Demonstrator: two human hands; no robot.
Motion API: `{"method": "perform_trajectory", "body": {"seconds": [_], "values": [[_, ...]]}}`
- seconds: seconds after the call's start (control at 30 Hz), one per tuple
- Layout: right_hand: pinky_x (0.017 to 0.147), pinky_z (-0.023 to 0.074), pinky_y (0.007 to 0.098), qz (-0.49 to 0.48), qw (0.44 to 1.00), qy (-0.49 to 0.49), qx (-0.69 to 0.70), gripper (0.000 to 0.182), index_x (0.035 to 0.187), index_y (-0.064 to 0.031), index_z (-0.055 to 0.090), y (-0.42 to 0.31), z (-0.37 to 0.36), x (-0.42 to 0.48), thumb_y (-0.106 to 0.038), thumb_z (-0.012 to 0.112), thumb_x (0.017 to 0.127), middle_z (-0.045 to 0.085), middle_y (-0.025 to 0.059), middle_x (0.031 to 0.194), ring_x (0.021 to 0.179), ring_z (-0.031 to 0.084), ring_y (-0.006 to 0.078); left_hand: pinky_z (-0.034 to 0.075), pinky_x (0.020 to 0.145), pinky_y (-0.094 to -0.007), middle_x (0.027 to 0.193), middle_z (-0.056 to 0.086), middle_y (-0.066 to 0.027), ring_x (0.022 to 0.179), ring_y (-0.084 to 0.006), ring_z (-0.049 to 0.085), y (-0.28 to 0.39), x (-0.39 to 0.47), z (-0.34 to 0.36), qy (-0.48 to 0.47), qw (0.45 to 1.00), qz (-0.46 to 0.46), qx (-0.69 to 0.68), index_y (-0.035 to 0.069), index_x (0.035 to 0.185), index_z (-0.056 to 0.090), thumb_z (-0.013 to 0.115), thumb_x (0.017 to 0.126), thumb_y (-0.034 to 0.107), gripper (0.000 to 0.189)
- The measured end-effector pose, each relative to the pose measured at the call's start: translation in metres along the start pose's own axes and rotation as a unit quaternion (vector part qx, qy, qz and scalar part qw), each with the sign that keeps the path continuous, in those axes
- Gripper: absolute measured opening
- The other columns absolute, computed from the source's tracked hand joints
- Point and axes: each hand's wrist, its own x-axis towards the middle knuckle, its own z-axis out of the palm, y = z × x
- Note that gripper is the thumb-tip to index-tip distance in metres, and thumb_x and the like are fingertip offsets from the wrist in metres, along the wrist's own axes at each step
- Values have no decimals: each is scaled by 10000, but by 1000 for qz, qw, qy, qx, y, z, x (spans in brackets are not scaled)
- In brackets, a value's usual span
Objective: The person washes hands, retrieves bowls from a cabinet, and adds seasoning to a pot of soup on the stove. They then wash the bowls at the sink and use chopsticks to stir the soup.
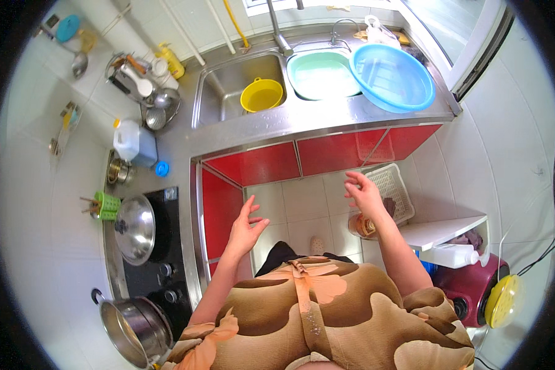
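Observation:
My left hand (247, 229) hangs in the air before my body, fingers apart, with nothing in it. To the right, my right hand (363, 194) is also raised and empty, its fingers spread and slightly bent, above the floor and near a white plastic basket (403, 194). Beyond both hands lies the steel sink (217, 92) with a yellow plastic basin (262, 95) inside. A mint-green basin (323, 76) holding liquid sits beside it, and a large light-blue basin (393, 78) rests at the right, partly over the green one.
Left counter: a gas hob (164, 231) with a lidded wok (136, 229), a steel pot (134, 330), a jug (136, 143), a blue cap (162, 169) and a utensil holder (134, 83). At right stand a white shelf (444, 229), a dark red appliance (467, 286) and a bottle (363, 226).

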Motion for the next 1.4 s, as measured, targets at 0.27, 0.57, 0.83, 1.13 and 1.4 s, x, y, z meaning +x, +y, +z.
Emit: {"method": "perform_trajectory", "body": {"seconds": [0.27, 0.57, 0.83, 1.13, 1.4], "values": [[605, 534, 276, 77, 962, 37, 259, 345, 1234, -71, 514, -66, -7, 130, -214, 533, 920, 620, 79, 1048, 773, 605, 142, 461, 870, -355, 1284, 519, -144, 1077, -242, 560, 53, 159, -3, -64, 962, -47, -261, 123, 1454, 195, 493, 947, 344, 628], [774, 510, 326, 104, 916, 175, 346, 412, 1277, -14, 432, -85, -2, 308, -223, 518, 933, 538, 106, 1116, 951, 557, 189, 288, 1046, -470, 1453, 305, -121, 1297, -291, 335, 129, 395, 52, -180, 909, -55, -371, 118, 1455, 190, 427, 948, 464, 658], [977, 377, 369, 72, 881, 399, 245, 424, 1302, 6, 400, -43, 11, 467, -216, 463, 946, 485, 149, 1275, 1165, 466, 247, 195, 1079, -536, 1489, 239, -122, 1374, -300, 202, 111, 534, 139, -47, 879, -250, -403, 134, 1461, 172, 425, 943, 461, 663], [583, 492, 266, 149, 745, -47, 649, 213, 985, -82, 613, -73, 16, 483, -254, 499, 934, 616, 29, 794, 702, 599, 123, 447, 903, -465, 1068, 601, -113, 1013, -255, 567, 108, 596, 226, 92, 891, -263, -358, 88, 1090, 573, 418, 918, 454, 433], [576, 480, 245, -258, 954, 128, 87, 196, 903, -9, 633, -131, 31, 482, -181, 541, 922, 630, 49, 690, 601, 580, 102, 475, 860, -438, 967, 639, -103, 916, -277, 598, 91, 625, 196, -160, 783, -98, -594, 98, 976, 617, 423, 932, 467, 419]]}}
